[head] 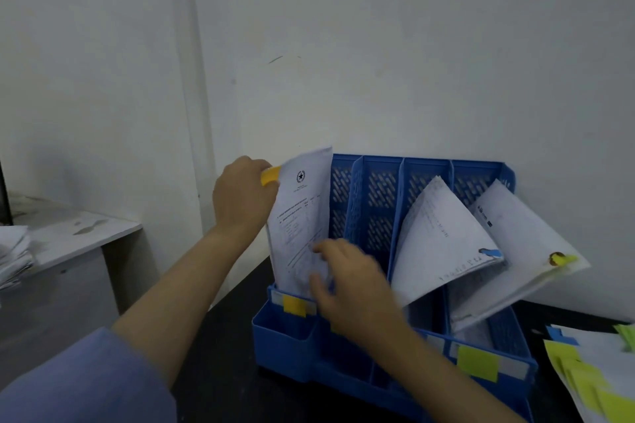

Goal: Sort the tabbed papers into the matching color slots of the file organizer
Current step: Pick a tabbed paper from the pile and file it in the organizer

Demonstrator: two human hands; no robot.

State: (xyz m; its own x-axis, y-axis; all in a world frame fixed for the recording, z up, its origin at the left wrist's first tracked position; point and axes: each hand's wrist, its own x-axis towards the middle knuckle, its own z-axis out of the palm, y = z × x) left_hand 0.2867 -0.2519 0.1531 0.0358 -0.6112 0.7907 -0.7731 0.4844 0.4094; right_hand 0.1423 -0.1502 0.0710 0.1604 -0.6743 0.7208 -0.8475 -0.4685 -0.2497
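A blue file organizer (374, 182) with several slots stands on a black table against the wall. A yellow label (294, 306) marks its leftmost slot and a lime-green label (477, 362) its rightmost. My left hand (242, 199) grips the top corner of a printed paper (302, 216) at its yellow tab (270, 175); the paper stands in the leftmost slot. My right hand (343, 278), blurred, touches the paper's lower part with loose fingers. A blue-tabbed sheaf (443, 244) and a yellow-green-tabbed sheaf (515, 251) lean out of the two right slots.
A stack of tabbed papers (594, 371) with lime-green and blue tabs lies at the right edge of the table. A grey desk (79, 233) with a paper pile (13, 257) stands to the left. The white wall is close behind the organizer.
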